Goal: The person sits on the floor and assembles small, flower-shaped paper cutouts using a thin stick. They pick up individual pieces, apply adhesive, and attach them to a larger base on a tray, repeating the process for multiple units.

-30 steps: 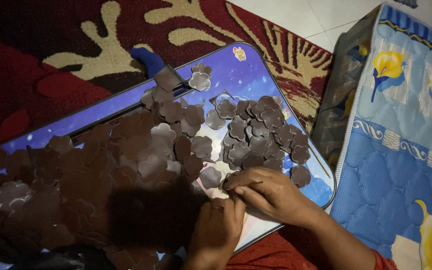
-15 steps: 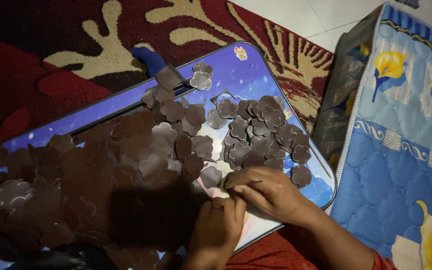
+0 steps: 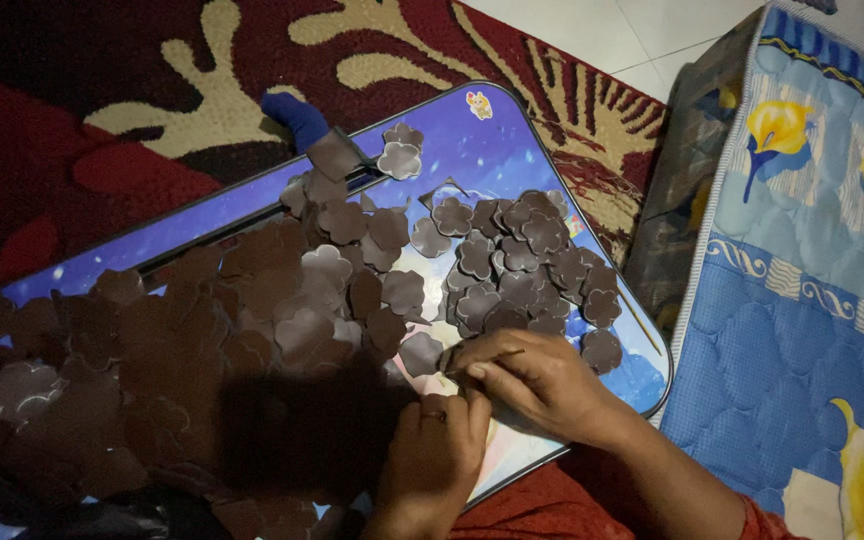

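Flower-shaped brown cutouts: flat, scalloped edges, dull brown with pale sheen, heaped across a blue tray. One cutout lies just left of the right hand's fingertips, which pinch a thin stick. Left hand: fingers curled, ring on one, beside the right hand; whether it grips anything cannot be told.

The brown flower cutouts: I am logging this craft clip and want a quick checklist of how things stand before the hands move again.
1. Both hands meet at the tray's near edge: ok, left hand, right hand.
2. Thin stick in right hand's fingers: ok, stick.
3. Piece between the fingertips: cannot tell.
4. Flower cutouts within reach: ok.
5. Blue tray flat on the carpet: ok.
6. Lighting: not ok, the left pile is in shadow.
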